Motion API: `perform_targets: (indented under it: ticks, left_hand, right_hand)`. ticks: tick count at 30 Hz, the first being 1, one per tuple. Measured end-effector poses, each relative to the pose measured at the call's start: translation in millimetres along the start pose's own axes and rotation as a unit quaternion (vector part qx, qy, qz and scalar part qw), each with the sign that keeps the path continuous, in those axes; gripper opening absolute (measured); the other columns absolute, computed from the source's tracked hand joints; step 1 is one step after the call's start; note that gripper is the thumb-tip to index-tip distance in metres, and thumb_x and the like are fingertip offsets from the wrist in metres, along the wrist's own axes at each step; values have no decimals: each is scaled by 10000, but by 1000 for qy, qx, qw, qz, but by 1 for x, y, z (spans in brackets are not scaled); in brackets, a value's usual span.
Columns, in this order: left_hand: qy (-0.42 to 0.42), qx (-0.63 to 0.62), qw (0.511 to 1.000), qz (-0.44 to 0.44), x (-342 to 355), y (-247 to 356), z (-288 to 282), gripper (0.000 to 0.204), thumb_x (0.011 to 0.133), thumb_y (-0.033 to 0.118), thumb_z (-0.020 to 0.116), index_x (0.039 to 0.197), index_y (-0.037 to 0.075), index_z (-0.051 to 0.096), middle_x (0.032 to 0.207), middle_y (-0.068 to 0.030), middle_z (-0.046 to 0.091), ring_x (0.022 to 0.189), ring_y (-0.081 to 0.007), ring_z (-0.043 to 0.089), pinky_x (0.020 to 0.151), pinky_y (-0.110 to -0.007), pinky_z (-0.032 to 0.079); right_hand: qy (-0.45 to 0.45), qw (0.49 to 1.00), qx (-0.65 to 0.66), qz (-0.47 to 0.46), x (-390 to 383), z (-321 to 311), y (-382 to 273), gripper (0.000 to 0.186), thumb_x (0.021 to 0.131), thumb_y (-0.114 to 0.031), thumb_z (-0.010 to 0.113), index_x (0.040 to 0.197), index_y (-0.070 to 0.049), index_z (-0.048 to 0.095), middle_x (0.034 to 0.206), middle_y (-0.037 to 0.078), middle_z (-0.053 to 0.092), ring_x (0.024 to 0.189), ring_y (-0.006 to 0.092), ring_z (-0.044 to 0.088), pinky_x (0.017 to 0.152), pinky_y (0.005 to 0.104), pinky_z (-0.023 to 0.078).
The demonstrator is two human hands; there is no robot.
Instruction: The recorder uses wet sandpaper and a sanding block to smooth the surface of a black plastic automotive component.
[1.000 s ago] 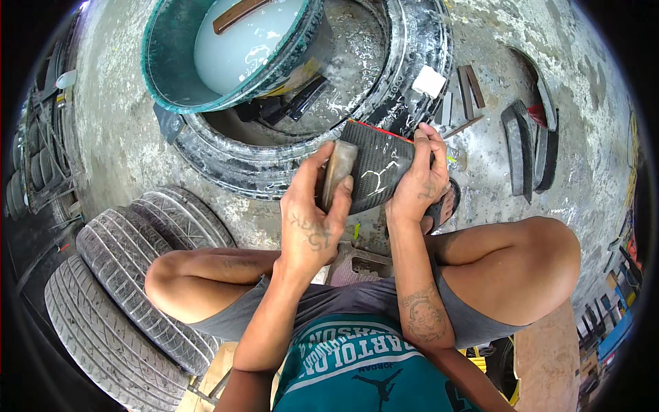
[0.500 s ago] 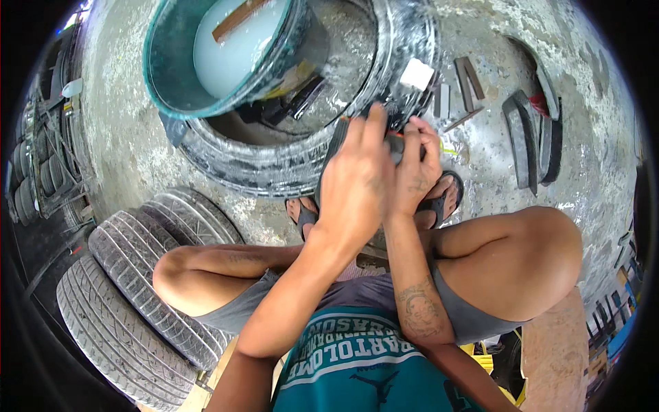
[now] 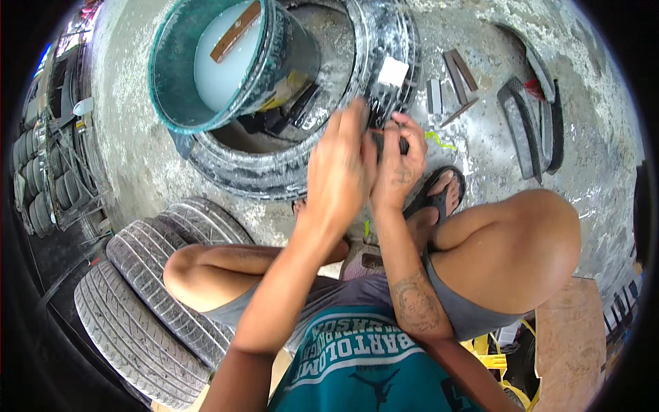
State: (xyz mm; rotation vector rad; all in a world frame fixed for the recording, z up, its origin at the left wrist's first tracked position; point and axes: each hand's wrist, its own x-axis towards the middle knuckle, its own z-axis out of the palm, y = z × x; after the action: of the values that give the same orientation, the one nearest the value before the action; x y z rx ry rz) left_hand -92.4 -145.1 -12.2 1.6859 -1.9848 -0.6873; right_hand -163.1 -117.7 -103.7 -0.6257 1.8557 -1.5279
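Note:
My left hand (image 3: 338, 161) and my right hand (image 3: 399, 165) are close together above the near right side of a wet, whitened tire (image 3: 254, 180) lying flat. Between them is a black rubber piece (image 3: 393, 145) with a thin reddish line near its top. The right fingers curl around it. My left fingers are closed and pressed against its left side, slightly blurred; they hide much of the piece. Just beyond the fingers, a white block (image 3: 393, 71) rests on the tire.
A green bucket (image 3: 159, 82) of milky liquid, a brown bar (image 3: 235, 32) in it, stands at the tire's left. Dark bars (image 3: 458, 79) and black curved rubber strips (image 3: 525, 123) lie right on the wet concrete. Worn tires (image 3: 141, 329) stand by my left knee.
Both hands, still together on the black rubber piece, appear slightly further left in the picture. The whole view has shifted; the bucket and tire show from a slightly different angle.

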Motion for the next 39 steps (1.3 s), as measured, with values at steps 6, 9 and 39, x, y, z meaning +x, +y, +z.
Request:
perform_targets:
  ticks: [6, 9, 39]
  left_hand:
    - [-17, -25, 998, -52, -35, 12, -13, 398, 929, -28, 667, 1319, -97, 625, 1119, -323, 712, 1047, -494, 716, 926, -488, 577]
    - [-8, -3, 1000, -13, 2, 5, -2, 414, 921, -42, 665, 1330, -84, 625, 1120, -325, 711, 1032, -493, 720, 911, -485, 582]
    - [2, -29, 1000, -9, -4, 4, -1, 364, 925, -53, 646, 1287, -81, 621, 1107, -297, 695, 990, -505, 685, 863, -494, 561]
  right_hand:
    - [6, 999, -12, -34, 1, -4, 10, 158, 922, -96, 729, 805, -46, 635, 1172, 65, 748, 1155, 304, 578, 1024, 431, 445]
    - [5, 1000, -1, -17, 6, 0, 0, 151, 920, -86, 724, 807, -46, 633, 1164, 70, 747, 1149, 311, 579, 1028, 435, 441]
    - [14, 999, 38, 1, 7, 0, 8, 161, 926, -96, 725, 805, -42, 635, 1174, 61, 756, 1168, 303, 589, 1052, 429, 438]
